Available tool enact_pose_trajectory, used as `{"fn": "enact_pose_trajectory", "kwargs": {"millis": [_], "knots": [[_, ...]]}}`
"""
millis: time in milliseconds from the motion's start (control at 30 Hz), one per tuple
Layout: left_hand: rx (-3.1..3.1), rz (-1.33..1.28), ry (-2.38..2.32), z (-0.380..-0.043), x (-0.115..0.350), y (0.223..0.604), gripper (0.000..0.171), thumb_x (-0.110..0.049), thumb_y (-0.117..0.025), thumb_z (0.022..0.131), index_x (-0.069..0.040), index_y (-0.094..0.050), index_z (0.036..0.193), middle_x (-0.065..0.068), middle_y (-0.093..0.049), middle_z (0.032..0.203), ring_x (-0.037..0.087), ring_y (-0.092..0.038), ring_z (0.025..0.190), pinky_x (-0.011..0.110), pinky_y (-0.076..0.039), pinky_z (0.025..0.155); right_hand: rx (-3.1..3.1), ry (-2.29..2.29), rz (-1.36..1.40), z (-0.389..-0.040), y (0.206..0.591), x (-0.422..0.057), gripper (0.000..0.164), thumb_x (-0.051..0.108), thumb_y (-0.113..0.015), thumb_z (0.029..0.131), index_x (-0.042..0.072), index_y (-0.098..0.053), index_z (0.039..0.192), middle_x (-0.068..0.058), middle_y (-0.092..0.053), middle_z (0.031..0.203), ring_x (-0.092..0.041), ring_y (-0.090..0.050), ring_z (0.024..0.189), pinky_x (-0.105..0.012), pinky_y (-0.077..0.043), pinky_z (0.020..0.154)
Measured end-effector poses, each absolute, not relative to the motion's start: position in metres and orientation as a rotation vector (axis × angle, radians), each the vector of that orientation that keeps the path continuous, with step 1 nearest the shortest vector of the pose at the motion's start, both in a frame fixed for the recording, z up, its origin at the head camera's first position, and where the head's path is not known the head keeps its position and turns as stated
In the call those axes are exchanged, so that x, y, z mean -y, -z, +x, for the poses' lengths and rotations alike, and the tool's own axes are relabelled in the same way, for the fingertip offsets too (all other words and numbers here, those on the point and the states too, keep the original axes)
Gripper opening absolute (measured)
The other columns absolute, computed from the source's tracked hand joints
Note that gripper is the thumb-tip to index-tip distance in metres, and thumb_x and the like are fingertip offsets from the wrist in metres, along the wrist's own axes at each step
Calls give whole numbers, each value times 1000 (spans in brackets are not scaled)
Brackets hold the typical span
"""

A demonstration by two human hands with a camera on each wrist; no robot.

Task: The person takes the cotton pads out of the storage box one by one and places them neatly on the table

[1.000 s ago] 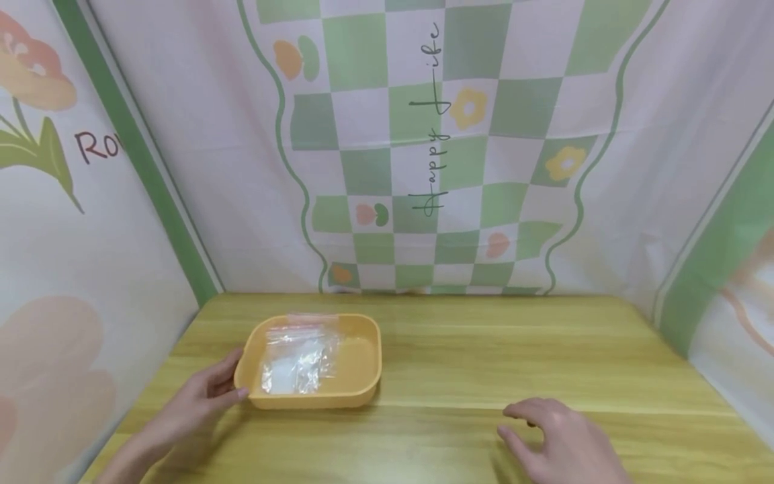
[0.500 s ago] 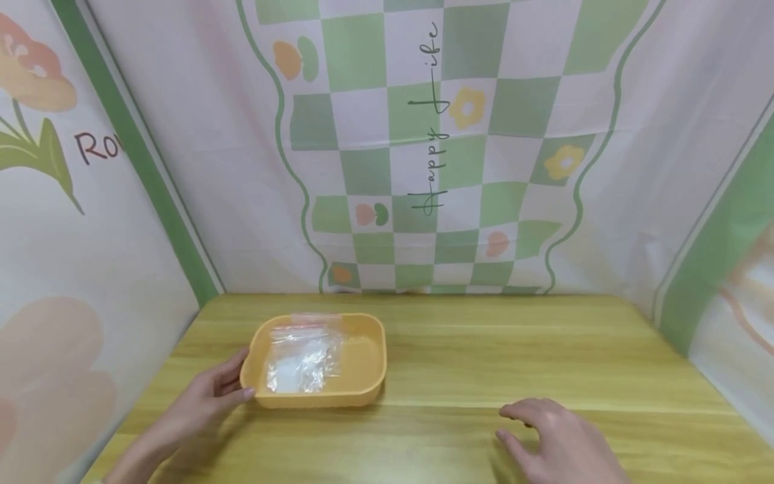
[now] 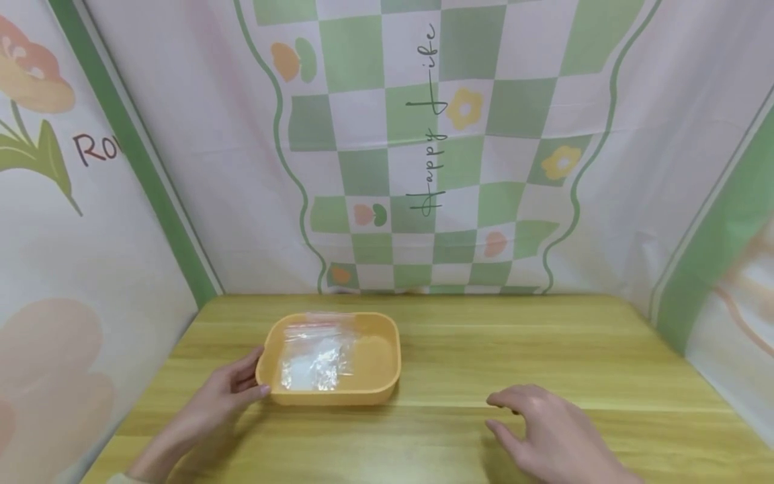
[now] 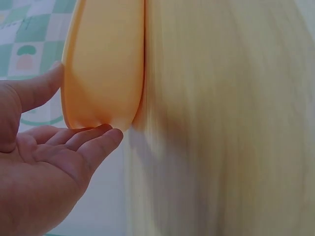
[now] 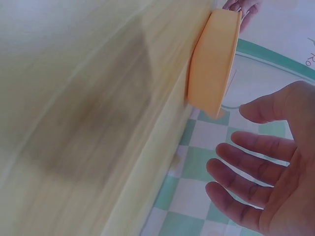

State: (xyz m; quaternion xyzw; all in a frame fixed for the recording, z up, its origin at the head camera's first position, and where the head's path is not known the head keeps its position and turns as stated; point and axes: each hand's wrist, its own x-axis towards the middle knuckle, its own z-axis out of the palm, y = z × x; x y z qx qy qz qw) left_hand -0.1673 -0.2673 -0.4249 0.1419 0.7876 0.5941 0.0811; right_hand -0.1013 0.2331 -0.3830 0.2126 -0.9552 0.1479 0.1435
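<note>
A shallow yellow tray (image 3: 381, 366) stands on the left half of the table in the head view. Clear zip-lock bags (image 3: 314, 366) lie in its left part, and a whitish patch shows through them. My left hand (image 3: 224, 396) touches the tray's left end. In the left wrist view its thumb (image 4: 49, 83) meets the rim while the fairly straight fingers (image 4: 101, 147) rest against the end wall. My right hand (image 3: 550, 430) hovers over the table to the right of the tray. Its spread fingers (image 5: 246, 162) hold nothing.
The wood-grain table (image 3: 514, 343) reaches back to a hanging cloth (image 3: 411, 161) with green and white checks. A flower-print cloth (image 3: 54, 242) hangs along the left side, and another printed cloth (image 3: 725, 289) along the right.
The tray has slid to the right with the bags inside, my left hand moving along with it. My right hand has shifted slightly left and away from me.
</note>
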Motion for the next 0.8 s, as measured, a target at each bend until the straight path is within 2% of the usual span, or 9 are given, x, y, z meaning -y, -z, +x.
{"fn": "enact_pose_trajectory", "kwargs": {"millis": [300, 500, 633, 800], "knots": [[-2313, 475, -1813, -171, 257, 428, 85, -4, -69, 100, 16, -11, 159, 38, -21, 161, 53, -44, 140, 28, -50, 107, 2802, -653, 752, -118, 369, -224, 17, 24, -85, 89, 19, -82, 105, 10, -78, 100, -4, -66, 83, -24, -57, 63], [-2311, 462, -1831, -173, 249, 429, 83, -2, -70, 99, 16, -14, 159, 38, -26, 160, 53, -45, 139, 28, -51, 105, 2849, -1001, 812, -135, 349, -211, 7, 23, -80, 94, 21, -82, 100, 15, -74, 93, -2, -64, 77, -24, -54, 52], [-2328, 467, -1818, -175, 248, 427, 82, -3, -70, 100, 15, -16, 160, 37, -27, 160, 52, -45, 140, 29, -50, 106, 2869, -1186, 905, -151, 334, -197, 7, 19, -79, 95, 17, -81, 101, 13, -74, 89, -8, -67, 77, -27, -59, 57], [-2337, 481, -1795, -177, 254, 425, 85, -4, -71, 100, 13, -15, 161, 35, -21, 164, 53, -38, 144, 29, -46, 110, 2895, -1264, 973, -176, 320, -171, 7, 19, -78, 94, 15, -81, 98, 10, -75, 87, -14, -69, 82, -28, -61, 67]]}}
